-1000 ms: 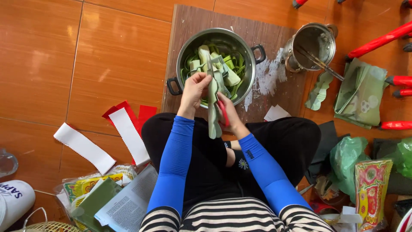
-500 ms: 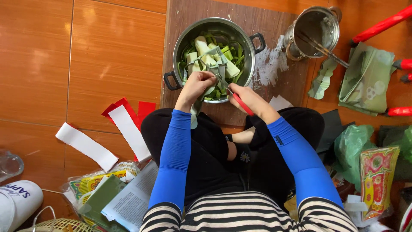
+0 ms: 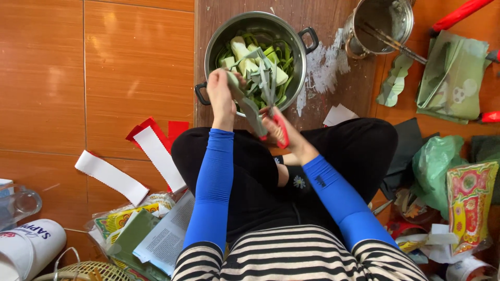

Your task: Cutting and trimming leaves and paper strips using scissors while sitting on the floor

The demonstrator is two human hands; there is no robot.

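Note:
I sit cross-legged on the floor over a steel two-handled pot (image 3: 213, 47) full of green leaf strips and pale pieces. My left hand (image 3: 221, 92) grips a long folded green leaf strip (image 3: 249, 106) at the pot's near rim. My right hand (image 3: 284, 130) holds red-handled scissors (image 3: 276, 117), whose blades point up across the leaf toward the pot. Both forearms wear blue sleeves.
The pot stands on a dark wooden board (image 3: 359, 83) dusted with white powder. A smaller steel pot (image 3: 383, 23) with chopsticks sits at the back right beside folded leaves (image 3: 450, 78). Red-and-white paper strips (image 3: 156, 151) lie left; bags and printed packets (image 3: 469, 203) crowd the right.
The leaf, held upright over my lap a second ago, has been brought down toward the pot's rim, and the scissors have come up against it.

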